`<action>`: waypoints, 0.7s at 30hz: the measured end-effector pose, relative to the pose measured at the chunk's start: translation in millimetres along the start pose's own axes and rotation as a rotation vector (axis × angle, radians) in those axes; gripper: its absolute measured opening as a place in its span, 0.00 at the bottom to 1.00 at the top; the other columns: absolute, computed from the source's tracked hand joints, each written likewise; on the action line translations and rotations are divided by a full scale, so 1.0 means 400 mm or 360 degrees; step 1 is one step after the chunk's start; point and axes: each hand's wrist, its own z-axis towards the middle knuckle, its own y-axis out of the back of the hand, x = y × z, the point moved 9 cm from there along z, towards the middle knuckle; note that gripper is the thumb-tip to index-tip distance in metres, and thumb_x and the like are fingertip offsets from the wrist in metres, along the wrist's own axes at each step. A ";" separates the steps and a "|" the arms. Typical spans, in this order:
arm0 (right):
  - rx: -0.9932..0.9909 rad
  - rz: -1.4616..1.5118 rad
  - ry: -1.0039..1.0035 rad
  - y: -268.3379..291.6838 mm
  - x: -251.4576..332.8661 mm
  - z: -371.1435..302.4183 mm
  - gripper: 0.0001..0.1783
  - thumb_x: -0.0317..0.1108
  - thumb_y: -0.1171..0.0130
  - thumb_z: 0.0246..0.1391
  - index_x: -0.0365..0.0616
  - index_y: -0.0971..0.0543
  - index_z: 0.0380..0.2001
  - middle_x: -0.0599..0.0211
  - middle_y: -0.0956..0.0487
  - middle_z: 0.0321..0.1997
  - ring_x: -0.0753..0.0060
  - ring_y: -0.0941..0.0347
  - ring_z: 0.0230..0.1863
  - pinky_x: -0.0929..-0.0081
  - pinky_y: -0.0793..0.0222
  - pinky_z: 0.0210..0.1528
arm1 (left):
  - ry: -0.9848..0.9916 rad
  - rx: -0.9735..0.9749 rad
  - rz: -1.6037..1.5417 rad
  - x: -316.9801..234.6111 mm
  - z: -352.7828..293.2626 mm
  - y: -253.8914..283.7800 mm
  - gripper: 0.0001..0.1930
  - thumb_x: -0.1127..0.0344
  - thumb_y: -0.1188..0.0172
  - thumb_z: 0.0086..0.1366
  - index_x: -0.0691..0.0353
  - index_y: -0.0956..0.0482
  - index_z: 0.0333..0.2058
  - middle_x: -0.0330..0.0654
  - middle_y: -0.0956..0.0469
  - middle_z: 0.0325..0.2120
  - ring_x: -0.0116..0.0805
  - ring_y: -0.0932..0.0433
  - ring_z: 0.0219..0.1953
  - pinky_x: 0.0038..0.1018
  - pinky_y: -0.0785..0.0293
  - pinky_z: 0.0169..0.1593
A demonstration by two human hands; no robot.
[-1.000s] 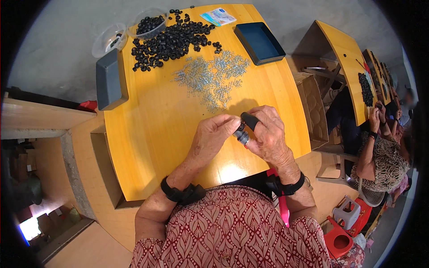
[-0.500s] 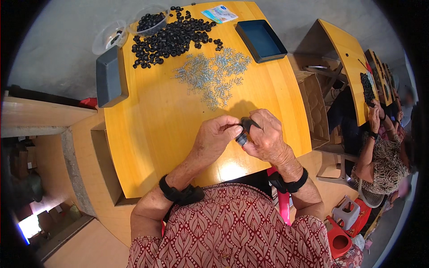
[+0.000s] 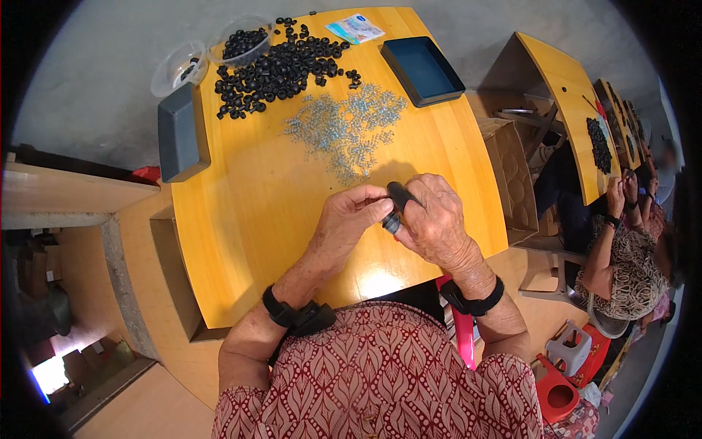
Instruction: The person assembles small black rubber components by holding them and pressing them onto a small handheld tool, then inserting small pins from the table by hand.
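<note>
Both of my hands meet above the near middle of the yellow table, fingertips almost touching. My left hand (image 3: 349, 221) is closed in a pinch on something small, mostly hidden by the thumb. In my right hand (image 3: 436, 223) is a black object with a rounded end (image 3: 400, 194), the fingers curled round it; its kind is unclear. A dark grey-blue piece (image 3: 391, 222) shows below it, between the thumbs. Beyond the hands lies a spread of small silvery metal pieces (image 3: 344, 128). Farther back is a heap of black round parts (image 3: 281, 69).
An empty-looking dark tray (image 3: 461, 88) sits at the far right of the table (image 3: 248, 234), a grey bin (image 3: 179, 135) at its left edge. Clear plastic tubs (image 3: 267, 47) and a printed packet (image 3: 355, 29) are at the back. Another person works at a table (image 3: 563, 110) on the right.
The black object in my right hand has tilted slightly and moved a little up and left. Both hands stay close together; the view has shifted slightly.
</note>
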 end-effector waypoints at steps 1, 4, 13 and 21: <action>0.0016 -0.0004 -0.0026 0.000 -0.004 0.000 0.14 0.32 0.31 0.36 0.36 0.24 0.24 0.60 0.29 0.29 0.58 0.29 0.33 0.63 0.30 0.37 | 0.0001 -0.0010 0.0000 0.000 0.001 0.001 0.09 0.69 0.42 0.66 0.67 0.22 0.41 0.33 0.23 0.34 0.20 0.28 0.38 0.20 0.31 0.45; 0.0055 -0.0004 -0.0106 0.002 -0.022 -0.001 0.14 0.33 0.31 0.36 0.35 0.23 0.25 0.60 0.29 0.29 0.57 0.29 0.33 0.63 0.31 0.37 | 0.0011 -0.0026 0.0001 0.005 0.003 0.003 0.09 0.69 0.42 0.66 0.67 0.21 0.41 0.33 0.23 0.34 0.20 0.28 0.38 0.20 0.31 0.45; 0.0027 0.0139 -0.0036 -0.002 -0.036 0.004 0.14 0.33 0.31 0.34 0.37 0.23 0.24 0.60 0.28 0.28 0.56 0.28 0.33 0.62 0.31 0.39 | 0.0039 -0.0042 0.0037 0.001 0.006 0.004 0.10 0.67 0.42 0.66 0.67 0.21 0.43 0.34 0.22 0.34 0.21 0.27 0.38 0.20 0.31 0.45; 0.0001 0.0209 -0.0089 -0.006 -0.052 -0.002 0.12 0.31 0.32 0.31 0.37 0.23 0.21 0.61 0.28 0.25 0.58 0.29 0.28 0.64 0.31 0.35 | -0.0130 -0.0217 0.0115 -0.038 0.016 0.015 0.14 0.61 0.44 0.69 0.66 0.22 0.45 0.36 0.22 0.39 0.25 0.25 0.42 0.23 0.30 0.51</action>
